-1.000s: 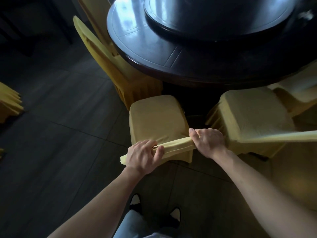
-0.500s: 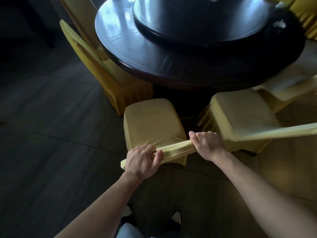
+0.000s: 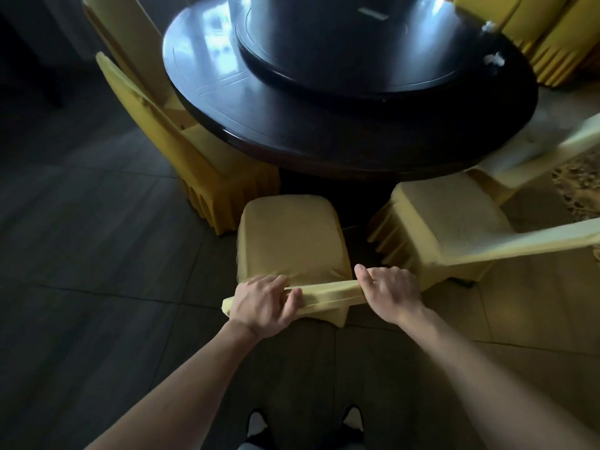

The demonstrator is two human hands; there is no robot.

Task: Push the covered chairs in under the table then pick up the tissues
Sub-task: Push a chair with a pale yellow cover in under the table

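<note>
gripping covered chair [image 3: 292,235] backrest top: left hand [image 3: 263,303], right hand [image 3: 389,293]; seat beyond hands.

Both forearms are bare, with no sleeve, watch or ring visible. The left hand [image 3: 264,303] and the right hand [image 3: 389,292] wear no gloves. Below, two dark shoes [image 3: 305,427] with white toe parts show, and light trousers.

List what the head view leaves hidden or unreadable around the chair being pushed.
- Chair legs: hidden by its yellow cover.
- Left hand and right hand fingertips: curled behind the backrest top.
- White bits on the table: too small and blurred to confirm as tissues.
- Right-hand chair: backrest cut off by the frame edge.
</note>
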